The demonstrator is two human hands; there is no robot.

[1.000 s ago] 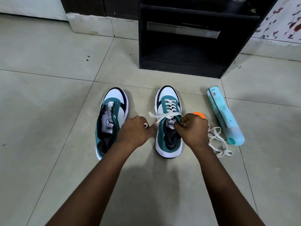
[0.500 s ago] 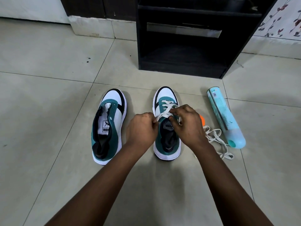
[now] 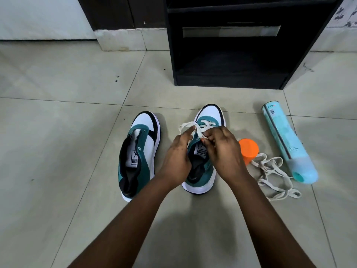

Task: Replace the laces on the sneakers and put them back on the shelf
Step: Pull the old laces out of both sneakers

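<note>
Head view, looking down at a tiled floor: two teal and white sneakers stand side by side with toes toward 12 o'clock. The right sneaker is in the centre, and both hands work over its tongue. The left hand pinches one end of the white lace between thumb and forefinger; a loop of it stands out toward 10 o'clock. The right hand has its fingers curled closed around the other end of the same lace, just beside the left hand. The lace already crosses the lower eyelets near the toe.

The left sneaker, at 9 o'clock of the hands, has no lace and its tongue lies open. At 3 o'clock lies a loose lace in a tangle on the floor, touching an orange cap, and beyond it a pale blue spray can lies on its side. The black shelf stands at 12 o'clock, well apart from the shoes, and its lowest level looks free.

I judge the step to be finishing the lacing of the right sneaker — probably tying or tightening at the top. The next move calls for keeping tension on both ends while crossing them, so the rows below do not loosen. The left sneaker is not yet done — the task seems about half way.
</note>
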